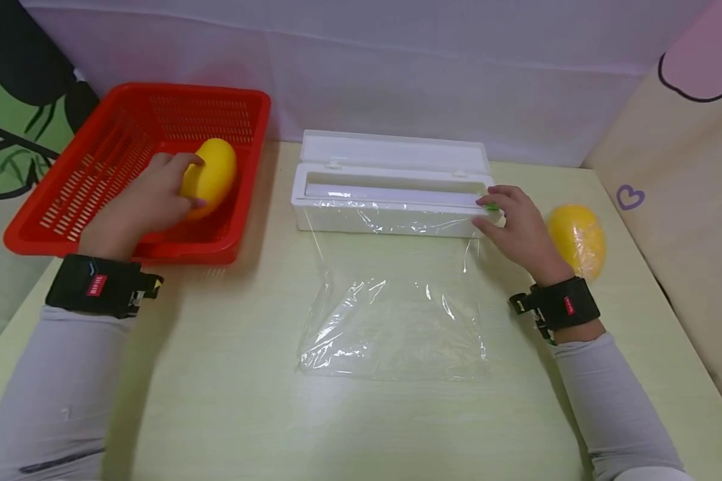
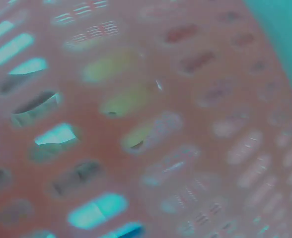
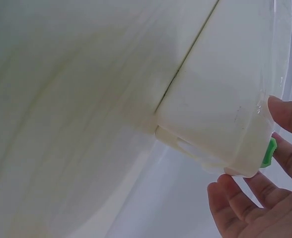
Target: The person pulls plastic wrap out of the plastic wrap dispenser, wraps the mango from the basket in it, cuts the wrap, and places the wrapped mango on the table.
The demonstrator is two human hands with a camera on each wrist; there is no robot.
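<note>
In the head view my left hand (image 1: 150, 194) reaches into the red plastic basket (image 1: 255, 133) and grips a yellow mango (image 1: 216, 174), thumb and fingers at its left side. The left wrist view shows only the basket's slotted wall (image 2: 136, 109), blurred. My right hand (image 1: 520, 227) holds the right end of a white cling film dispenser (image 1: 391, 224), thumb at the front. Beside those fingers is a green slider (image 3: 268, 152). From the dispenser, whose lid (image 1: 397, 150) stands raised, a sheet of clear cling film (image 1: 397, 327) stretches toward me across the table.
A second yellow mango (image 1: 577, 240), wrapped in shiny film, lies on the table (image 1: 241, 401) right of my right hand. A pale cloth backdrop (image 1: 457, 80) rises behind the dispenser, and a beige panel (image 1: 686, 220) borders the table's right edge.
</note>
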